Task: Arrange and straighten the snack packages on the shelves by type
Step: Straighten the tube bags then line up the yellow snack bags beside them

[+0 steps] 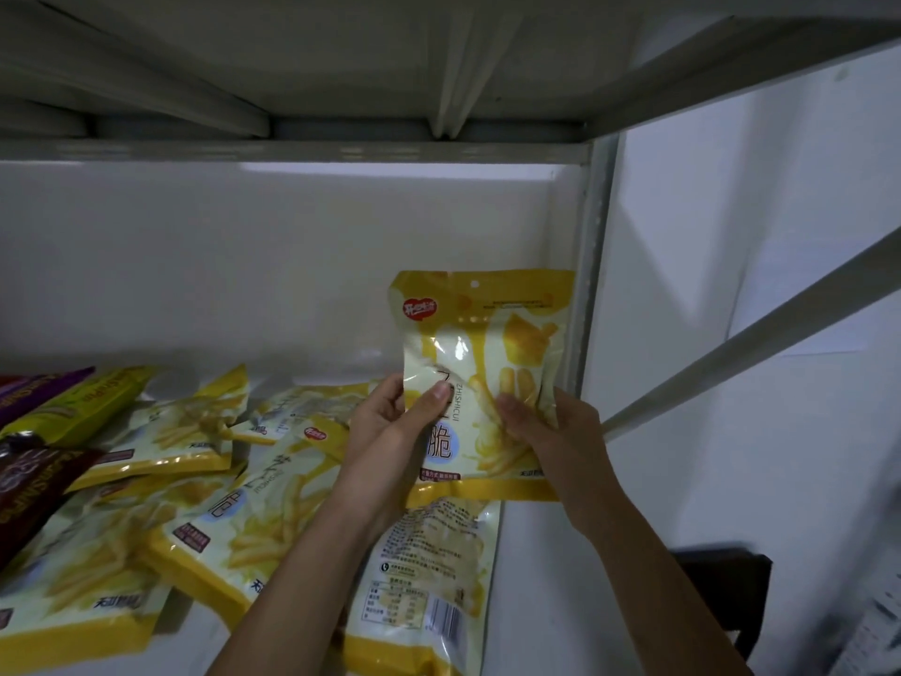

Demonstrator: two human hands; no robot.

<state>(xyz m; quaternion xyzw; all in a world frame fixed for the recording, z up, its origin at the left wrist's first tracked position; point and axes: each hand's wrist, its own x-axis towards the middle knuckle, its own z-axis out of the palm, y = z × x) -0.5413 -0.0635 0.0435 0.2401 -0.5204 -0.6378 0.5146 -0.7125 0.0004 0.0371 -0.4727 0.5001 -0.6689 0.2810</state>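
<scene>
A yellow and white snack bag (487, 344) stands upright near the shelf's right end, printed side facing me. My left hand (390, 422) grips its left edge with the thumb across the front. My right hand (551, 426) grips its right edge, fingers on the front. Under it another yellow bag (429, 587) lies flat with its back label up. Several more yellow bags (244, 519) lie scattered flat to the left.
A green bag (83, 407), a purple bag (34, 387) and a dark red bag (29, 485) lie at the far left. The white shelf (526, 578) ends at a grey upright post (592, 285) on the right. Another shelf board hangs close overhead.
</scene>
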